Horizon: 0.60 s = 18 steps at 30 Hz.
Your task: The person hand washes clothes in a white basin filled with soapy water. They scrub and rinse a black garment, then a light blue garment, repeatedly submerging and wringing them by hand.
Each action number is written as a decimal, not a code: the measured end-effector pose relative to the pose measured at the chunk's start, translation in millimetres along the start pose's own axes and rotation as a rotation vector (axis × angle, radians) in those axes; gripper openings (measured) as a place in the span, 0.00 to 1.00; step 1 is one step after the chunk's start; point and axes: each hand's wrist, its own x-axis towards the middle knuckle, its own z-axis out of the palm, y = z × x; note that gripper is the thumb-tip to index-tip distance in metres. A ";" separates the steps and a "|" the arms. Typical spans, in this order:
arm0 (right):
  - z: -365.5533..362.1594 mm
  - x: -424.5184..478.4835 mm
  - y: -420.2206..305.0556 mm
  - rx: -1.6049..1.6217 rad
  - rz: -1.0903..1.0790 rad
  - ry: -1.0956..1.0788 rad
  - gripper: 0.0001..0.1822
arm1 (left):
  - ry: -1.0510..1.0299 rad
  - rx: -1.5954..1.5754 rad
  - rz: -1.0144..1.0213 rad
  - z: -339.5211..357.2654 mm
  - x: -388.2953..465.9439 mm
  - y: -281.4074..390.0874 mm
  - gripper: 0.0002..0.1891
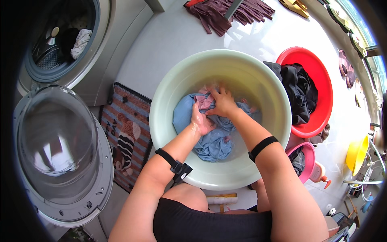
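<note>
A large pale green plastic basin (220,177) stands before me with cloudy water in it. Wet light blue cloth (213,148) and a piece of pink cloth (204,102) lie bunched in the water. My left hand (202,121) is in the basin, palm turned up, at the blue cloth; part of its fingers is hidden by the cloth. Spread over the pink and blue cloth is my right hand (223,101), its fingers apart, its thumb close to my left hand. Both forearms wear black straps.
On the right stand a red basin (328,90) with black clothes (297,87), a pink basin (310,160), a pump bottle (319,172) and a yellow basin (356,154). A washing machine (121,39) with its round door (57,145) open and a patterned mat (130,136) are left. A mop head (211,15) lies beyond.
</note>
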 end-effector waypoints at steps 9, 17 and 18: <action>7.7 -24.6 30.5 0.843 0.128 0.385 0.09 | 0.094 -0.321 0.146 -41.8 36.5 19.6 0.42; 3.2 -17.1 82.8 0.595 0.180 0.659 0.18 | 0.257 -0.388 0.248 -38.4 26.1 36.3 0.38; 2.1 -14.7 75.3 0.441 0.121 0.548 0.26 | 0.209 -0.347 0.201 -39.0 21.7 36.1 0.41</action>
